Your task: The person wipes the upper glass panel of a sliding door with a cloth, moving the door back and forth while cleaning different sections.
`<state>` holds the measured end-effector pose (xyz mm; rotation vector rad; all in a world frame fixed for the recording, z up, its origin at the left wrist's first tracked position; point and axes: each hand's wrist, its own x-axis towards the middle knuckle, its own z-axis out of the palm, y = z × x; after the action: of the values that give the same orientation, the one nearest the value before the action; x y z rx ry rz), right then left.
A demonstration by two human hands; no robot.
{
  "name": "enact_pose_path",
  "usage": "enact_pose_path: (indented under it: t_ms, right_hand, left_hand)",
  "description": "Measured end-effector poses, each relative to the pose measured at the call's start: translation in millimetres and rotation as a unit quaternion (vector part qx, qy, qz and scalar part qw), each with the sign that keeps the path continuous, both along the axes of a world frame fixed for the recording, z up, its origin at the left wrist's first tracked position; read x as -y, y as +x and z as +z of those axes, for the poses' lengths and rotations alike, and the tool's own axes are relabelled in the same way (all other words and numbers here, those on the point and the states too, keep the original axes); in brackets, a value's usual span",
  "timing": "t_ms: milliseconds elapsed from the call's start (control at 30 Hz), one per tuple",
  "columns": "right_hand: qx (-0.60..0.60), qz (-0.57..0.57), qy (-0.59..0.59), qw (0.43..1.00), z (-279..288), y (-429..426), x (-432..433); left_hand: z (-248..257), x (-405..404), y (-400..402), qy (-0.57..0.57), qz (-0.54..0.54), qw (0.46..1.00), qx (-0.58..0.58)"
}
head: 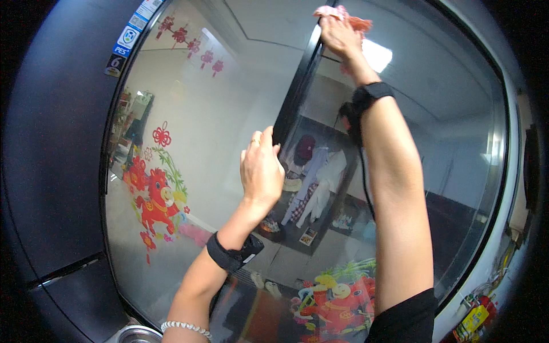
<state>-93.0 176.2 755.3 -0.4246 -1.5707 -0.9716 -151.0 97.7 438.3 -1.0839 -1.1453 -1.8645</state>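
In the head view, my right hand [341, 37] is stretched up to the top of a glass door and presses a pink cloth [358, 23] against it, beside the black upright frame [296, 92]. Lower down, my left hand [262, 171] has its fingers around that same frame, though the palm side is hidden. The left glass panel [223, 107] carries red knot stickers and a red cartoon horse sticker [159, 199]. On the right glass panel [454, 141], a similar horse sticker [339, 300] shows at the bottom, partly behind my right forearm.
A dark cabinet-like panel [51, 141] with printed labels [128, 36] stands at the left. A metal bowl [139, 334] sits at the bottom left, and a red container with a yellow label [474, 319] at the lower right. Hanging clothes [317, 184] and a ceiling light show in the glass.
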Motion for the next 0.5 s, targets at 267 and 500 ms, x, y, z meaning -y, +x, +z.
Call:
enact_pose_path:
  t_ms: [267,500]
  right_hand:
    - [0.001,-0.027,0.021,0.999,-98,-5,13]
    - [0.069,-0.01,0.07,0.995,-159,14,11]
  left_hand:
    - [-39,-4,-4,0.005,-0.127,0.991,-0.036]
    - [-47,-10,-9,0.004,-0.178,0.984,-0.016]
